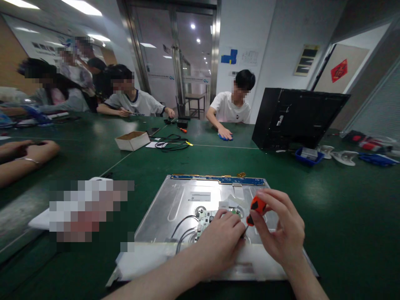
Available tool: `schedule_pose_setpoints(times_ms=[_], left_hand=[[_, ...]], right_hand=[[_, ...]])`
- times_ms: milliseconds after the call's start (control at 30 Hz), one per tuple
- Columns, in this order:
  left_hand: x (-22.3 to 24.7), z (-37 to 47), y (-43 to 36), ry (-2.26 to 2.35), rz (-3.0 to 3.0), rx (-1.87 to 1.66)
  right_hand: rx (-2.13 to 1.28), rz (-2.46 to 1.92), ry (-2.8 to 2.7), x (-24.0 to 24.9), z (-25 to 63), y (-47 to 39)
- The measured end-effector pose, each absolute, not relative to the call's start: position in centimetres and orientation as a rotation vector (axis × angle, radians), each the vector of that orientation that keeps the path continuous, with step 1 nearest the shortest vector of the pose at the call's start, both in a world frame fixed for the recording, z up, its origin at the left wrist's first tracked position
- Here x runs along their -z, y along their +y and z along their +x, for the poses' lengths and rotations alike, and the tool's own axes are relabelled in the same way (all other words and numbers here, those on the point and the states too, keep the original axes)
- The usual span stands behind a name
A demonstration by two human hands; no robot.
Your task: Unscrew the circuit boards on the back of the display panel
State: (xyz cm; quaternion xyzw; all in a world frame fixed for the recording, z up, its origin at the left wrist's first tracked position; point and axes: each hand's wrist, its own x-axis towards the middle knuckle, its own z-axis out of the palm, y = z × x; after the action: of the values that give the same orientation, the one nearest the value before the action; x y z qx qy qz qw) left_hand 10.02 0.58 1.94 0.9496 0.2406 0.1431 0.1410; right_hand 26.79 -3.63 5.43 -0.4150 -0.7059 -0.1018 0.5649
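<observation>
- Our right hand pinches one orange-and-black screwdriver between thumb and fingers, its thin shaft slanting down beside our left hand.
- Our left hand lies palm down, fingers bent and close together, over one green circuit board; we cannot tell whether its fingertips grip anything.
- Beneath both hands we have one flat, shiny metal panel, lying near the middle of the surface's near edge. One narrow blue strip runs along its far side, milky film covers its near side, and thin dark cables curve to the board.
- Toward the far edge of the green, smooth surface, left of centre, we see one open cardboard box, its contents hidden from us, beside looped black cable.
- Toward the far right corner, one blue plastic tray holds a grey block; two curved white pieces lie beside it, near one large black screen unit.
- At the far edge, a person's hand presses one blue cloth.
</observation>
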Motion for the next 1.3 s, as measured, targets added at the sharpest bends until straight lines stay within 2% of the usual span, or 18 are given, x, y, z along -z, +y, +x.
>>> schedule_pose_setpoints(times_ms=[567,933,1300], left_hand=[[-2.0,10.1,0.5,0.702,2.726,-0.398],[-2.0,10.1,0.5,0.708,2.746,-0.408],[-2.0,10.2,0.4,0.723,2.776,-0.402]], right_hand=[[0.124,-0.956,-1.571,-4.4,26.6,-3.5],[0.227,-0.932,-1.677,-5.5,26.8,-3.5],[0.162,-0.923,-1.683,-5.2,26.8,-3.5]])
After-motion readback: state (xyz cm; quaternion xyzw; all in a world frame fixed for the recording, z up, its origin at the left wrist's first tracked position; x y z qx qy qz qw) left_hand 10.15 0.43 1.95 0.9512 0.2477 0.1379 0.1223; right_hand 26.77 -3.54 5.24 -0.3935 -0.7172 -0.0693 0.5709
